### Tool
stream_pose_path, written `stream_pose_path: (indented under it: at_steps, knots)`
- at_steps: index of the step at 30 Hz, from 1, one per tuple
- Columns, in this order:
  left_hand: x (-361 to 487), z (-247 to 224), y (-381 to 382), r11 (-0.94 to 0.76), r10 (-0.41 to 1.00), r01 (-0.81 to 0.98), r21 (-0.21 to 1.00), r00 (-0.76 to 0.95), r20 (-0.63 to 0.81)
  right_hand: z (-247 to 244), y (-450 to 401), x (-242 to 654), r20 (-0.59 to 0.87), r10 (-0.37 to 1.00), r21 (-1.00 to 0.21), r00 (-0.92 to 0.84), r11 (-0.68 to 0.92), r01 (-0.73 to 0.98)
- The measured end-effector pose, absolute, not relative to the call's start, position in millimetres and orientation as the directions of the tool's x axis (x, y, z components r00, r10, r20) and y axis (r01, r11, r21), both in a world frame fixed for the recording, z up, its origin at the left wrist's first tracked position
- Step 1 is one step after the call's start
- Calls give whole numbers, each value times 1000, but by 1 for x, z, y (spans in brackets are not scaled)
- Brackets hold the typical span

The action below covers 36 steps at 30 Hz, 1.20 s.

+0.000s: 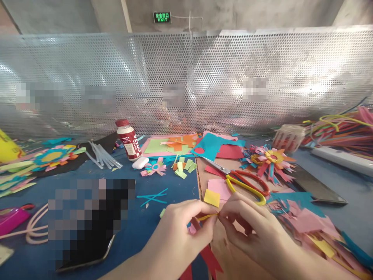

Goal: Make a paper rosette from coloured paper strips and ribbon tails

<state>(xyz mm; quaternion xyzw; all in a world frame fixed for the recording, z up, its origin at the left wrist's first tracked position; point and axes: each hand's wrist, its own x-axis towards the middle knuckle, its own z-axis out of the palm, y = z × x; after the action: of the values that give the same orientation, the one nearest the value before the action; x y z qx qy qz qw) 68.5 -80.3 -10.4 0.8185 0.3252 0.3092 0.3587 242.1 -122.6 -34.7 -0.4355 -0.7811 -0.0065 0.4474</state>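
Observation:
Close together at the lower middle, both my hands pinch a thin yellow paper strip [207, 217]. My left hand [186, 229] is closed on its length between thumb and fingers. The fingertips of my right hand [250, 225] meet at the strip's right end, which they partly hide. A square of yellow paper [212, 198] lies just beyond the fingertips, on a pink paper piece [219, 189]. Behind my right hand lie scissors [247, 182] with red and yellow handles. Red paper with notched ends [212, 262] shows below my hands.
A bottle [128, 140], a white earphone case [140, 163] and coloured paper sheets [166, 146] stand or lie towards the perforated metal screen [189, 77]. Paper flowers [272, 157] and paper scraps [317, 221] are at the right. A large black device [90, 233] lies left, beside a cable [32, 231].

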Motion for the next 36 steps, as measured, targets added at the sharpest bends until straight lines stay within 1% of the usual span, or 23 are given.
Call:
stream_pose_path:
  at_steps: [7, 12, 14, 17, 20, 23, 27, 32, 34, 36]
  knots:
    - [70, -6, -81, -422, 786, 370, 828, 605, 130, -38, -120, 244, 704, 665, -314, -249, 607, 730]
    - [70, -6, -81, -357, 798, 368, 859, 598, 76, -37, -119, 244, 713, 648, -265, -268, 602, 753]
    - [70, -10, -81, -297, 801, 331, 896, 597, 45, -39, -120, 245, 716, 637, -227, -284, 598, 769]
    - [70, -17, -80, -151, 798, 219, 964, 603, -12, -44, -124, 248, 677, 648, -165, -350, 596, 786]
    - [71, -19, -79, -44, 791, 154, 987, 609, -60, -43, -131, 250, 633, 651, -117, -419, 615, 780]
    - [70, -17, -79, 21, 779, 120, 993, 621, -91, -37, -134, 249, 627, 616, -59, -477, 648, 759]
    - [70, -14, -79, 71, 773, 110, 991, 622, -124, -30, -135, 248, 639, 562, 13, -526, 675, 737]
    - [69, -10, -80, 73, 784, 112, 991, 608, -126, -36, -137, 250, 623, 549, 82, -557, 663, 744]
    - [70, -8, -79, 78, 795, 124, 989, 591, -137, -39, -137, 250, 634, 545, 89, -548, 653, 753]
    - [70, -6, -79, 87, 794, 128, 988, 590, -146, -40, -135, 249, 672, 545, 47, -501, 644, 764]
